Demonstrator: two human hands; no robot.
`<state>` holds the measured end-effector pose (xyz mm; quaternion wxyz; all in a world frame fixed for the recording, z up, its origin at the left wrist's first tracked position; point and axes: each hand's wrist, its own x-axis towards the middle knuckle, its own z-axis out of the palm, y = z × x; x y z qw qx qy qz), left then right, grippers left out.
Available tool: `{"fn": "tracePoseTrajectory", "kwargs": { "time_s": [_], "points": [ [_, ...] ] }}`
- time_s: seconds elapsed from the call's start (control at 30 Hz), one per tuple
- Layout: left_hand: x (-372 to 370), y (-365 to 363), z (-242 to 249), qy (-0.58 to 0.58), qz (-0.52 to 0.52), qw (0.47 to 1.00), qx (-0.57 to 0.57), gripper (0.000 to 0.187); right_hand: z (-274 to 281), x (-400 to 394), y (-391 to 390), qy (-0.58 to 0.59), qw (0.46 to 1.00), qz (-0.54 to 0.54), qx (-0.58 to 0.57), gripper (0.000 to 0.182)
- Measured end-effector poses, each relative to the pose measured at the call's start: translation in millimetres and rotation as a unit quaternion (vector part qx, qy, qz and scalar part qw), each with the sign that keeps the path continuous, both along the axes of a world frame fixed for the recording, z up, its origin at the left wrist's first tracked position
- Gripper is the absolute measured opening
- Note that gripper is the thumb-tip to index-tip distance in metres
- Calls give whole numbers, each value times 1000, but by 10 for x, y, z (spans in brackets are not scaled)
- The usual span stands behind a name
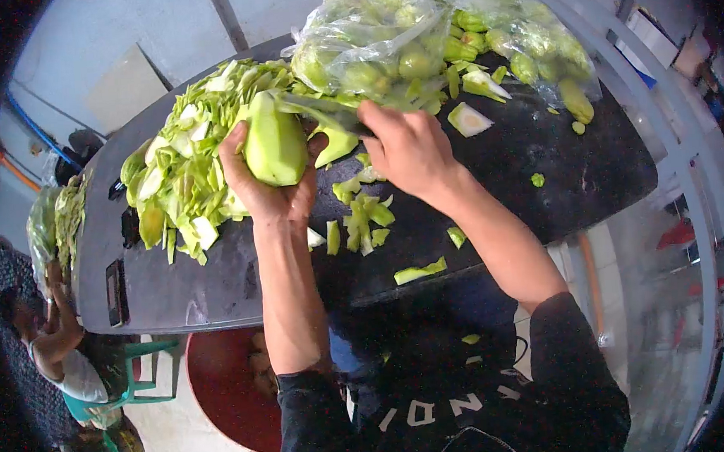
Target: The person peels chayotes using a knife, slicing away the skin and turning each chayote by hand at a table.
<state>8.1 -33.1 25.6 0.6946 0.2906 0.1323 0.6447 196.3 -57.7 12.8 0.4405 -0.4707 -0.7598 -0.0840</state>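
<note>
My left hand [271, 202] is wrapped from below around a large pale green vegetable [276, 144], which looks like a chayote with its skin pared off. The vegetable is held up above the dark table. In my right hand [415, 150] is a knife [334, 113], its blade reaching left to the vegetable's upper right side. Part of the handle is hidden in the closed fingers. A heap of green slices [188, 166] lies left of and behind my left hand. Below the knife, peel scraps [366, 217] are scattered on the table [494, 218].
Clear plastic bags [384, 46] of whole green vegetables stand at the table's back. A cut chunk [469, 120] lies to the right. A phone-like dark object [116, 292] rests near the left edge. Below are a red tub [232, 400] and, farther left, a seated person [67, 352] handling a bag.
</note>
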Motion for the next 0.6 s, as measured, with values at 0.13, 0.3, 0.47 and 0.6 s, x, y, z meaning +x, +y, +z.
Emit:
{"fn": "tracePoseTrajectory", "kwargs": {
  "time_s": [0.13,0.3,0.47,0.6],
  "points": [
    [36,68,19,-128,-95,987,4,51,-26,96,42,-18,997,-49,-48,22],
    [65,138,-9,-120,97,980,-129,47,-45,-67,-59,-57,996,-4,65,25],
    [43,89,-89,-93,38,993,-70,46,-118,-244,-99,-164,967,-4,196,11],
    [55,261,-279,-128,10,991,-22,48,-122,-298,-122,-164,965,5,207,13]
  ]
}}
